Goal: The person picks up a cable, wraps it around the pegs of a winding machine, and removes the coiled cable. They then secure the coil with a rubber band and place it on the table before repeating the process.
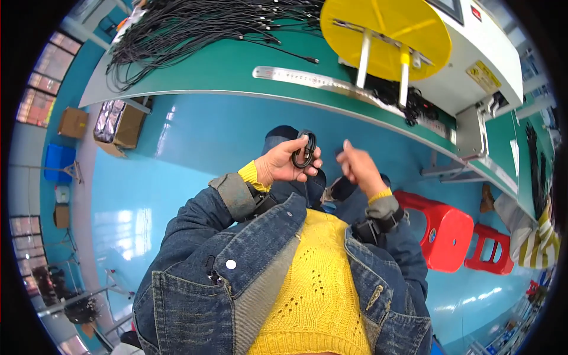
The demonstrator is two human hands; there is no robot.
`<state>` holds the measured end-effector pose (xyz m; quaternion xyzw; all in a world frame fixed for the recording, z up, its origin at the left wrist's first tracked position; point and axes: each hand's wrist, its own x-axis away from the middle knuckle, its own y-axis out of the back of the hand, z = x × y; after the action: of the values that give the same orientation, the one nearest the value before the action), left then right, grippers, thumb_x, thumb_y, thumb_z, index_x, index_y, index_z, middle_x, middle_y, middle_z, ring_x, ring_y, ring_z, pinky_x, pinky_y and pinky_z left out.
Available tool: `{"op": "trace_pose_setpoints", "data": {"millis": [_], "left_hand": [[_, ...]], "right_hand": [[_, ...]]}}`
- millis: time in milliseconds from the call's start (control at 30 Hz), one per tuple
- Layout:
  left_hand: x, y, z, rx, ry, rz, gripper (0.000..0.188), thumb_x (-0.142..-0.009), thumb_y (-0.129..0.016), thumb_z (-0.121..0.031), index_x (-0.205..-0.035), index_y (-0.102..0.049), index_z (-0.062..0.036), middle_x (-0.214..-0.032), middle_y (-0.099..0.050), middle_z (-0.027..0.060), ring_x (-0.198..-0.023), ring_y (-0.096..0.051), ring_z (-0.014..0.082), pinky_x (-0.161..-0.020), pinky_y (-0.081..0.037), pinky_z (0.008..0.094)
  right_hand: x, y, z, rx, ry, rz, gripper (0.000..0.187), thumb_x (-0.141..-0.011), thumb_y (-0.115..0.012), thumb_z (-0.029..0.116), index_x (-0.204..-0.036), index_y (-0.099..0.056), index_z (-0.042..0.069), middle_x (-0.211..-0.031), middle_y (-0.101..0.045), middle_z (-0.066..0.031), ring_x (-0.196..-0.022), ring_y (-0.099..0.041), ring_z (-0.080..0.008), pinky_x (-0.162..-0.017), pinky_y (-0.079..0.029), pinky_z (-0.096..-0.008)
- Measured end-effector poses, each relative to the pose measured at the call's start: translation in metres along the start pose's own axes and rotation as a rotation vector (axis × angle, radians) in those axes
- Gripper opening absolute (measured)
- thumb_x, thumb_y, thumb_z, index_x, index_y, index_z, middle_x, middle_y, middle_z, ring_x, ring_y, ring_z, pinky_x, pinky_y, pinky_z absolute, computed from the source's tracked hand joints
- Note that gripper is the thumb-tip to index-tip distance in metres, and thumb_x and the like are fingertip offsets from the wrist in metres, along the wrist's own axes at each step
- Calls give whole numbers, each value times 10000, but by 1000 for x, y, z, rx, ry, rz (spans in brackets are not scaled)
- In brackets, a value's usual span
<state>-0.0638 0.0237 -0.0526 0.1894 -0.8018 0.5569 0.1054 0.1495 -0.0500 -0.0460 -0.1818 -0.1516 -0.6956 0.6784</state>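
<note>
My left hand (pixel 288 160) is closed around a small coil of black cable (pixel 305 150), held above my lap. The coil is an upright oval, gripped between thumb and fingers. To the right of it, apart from the cable, my right hand (pixel 358 168) hangs in the air. Its index finger points up and the others look curled; whether anything small sits between them I cannot make out. Ahead of both hands is the green-topped workbench (pixel 219 62), with a large heap of loose black cables (pixel 195 29) at its far left.
A white machine (pixel 482 65) with a yellow disc (pixel 384 35) and two posts stands at the bench's right. A steel ruler (pixel 296 77) lies along the bench edge near bundled black cables (pixel 414 106). Red stools (pixel 447 236) stand at right, an open cardboard box (pixel 127 127) at left.
</note>
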Motion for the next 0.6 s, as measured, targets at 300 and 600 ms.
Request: {"op": "trace_pose_setpoints", "data": {"millis": [300,600], "left_hand": [[35,19,-19,-462,258,-285,319,-869,-508,-371,-808,-538,-60,-625,-530,31,-430,-425,63,-344,-305,192],[135,-50,-334,-254,-1093,-542,485,-881,-505,-325,-1062,-448,121,-953,-577,187,-780,-591,224,-657,-502,312]], "right_hand": [[8,27,-107,262,-248,71,263,-850,-519,281,-757,-573,41,-556,-537,-36,-422,-460,-97,-396,-357,-234],[14,31,-108,157,-326,-22,232,-865,-509,264,-779,-577,59,-567,-527,-7,-439,-458,-85,-400,-346,-219]]}}
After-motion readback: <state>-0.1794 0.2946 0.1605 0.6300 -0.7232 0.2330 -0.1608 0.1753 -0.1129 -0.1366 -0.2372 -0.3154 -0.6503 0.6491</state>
